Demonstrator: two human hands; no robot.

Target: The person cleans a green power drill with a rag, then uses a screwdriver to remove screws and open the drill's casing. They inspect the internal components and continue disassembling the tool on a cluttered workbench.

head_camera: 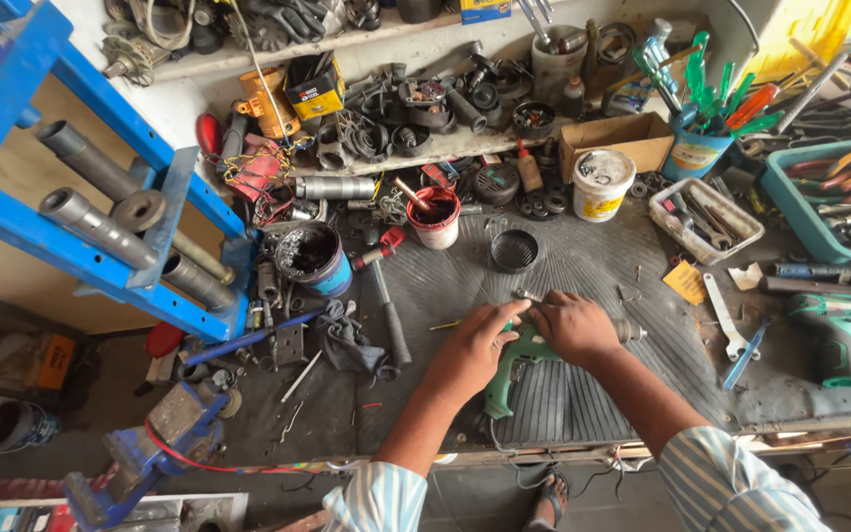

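Hands at frame centre: I see my left hand (475, 347) and right hand (575, 325) gripping a green drill (512, 369) (lying flat) on the ribbed surface (583, 266).

Two hands, left (473, 347) and right (573, 325), rested on one green drill (509, 369). A second green drill (839, 330) lay far right of them; one hammer (386, 296) lay just left; three tubs stood beyond.
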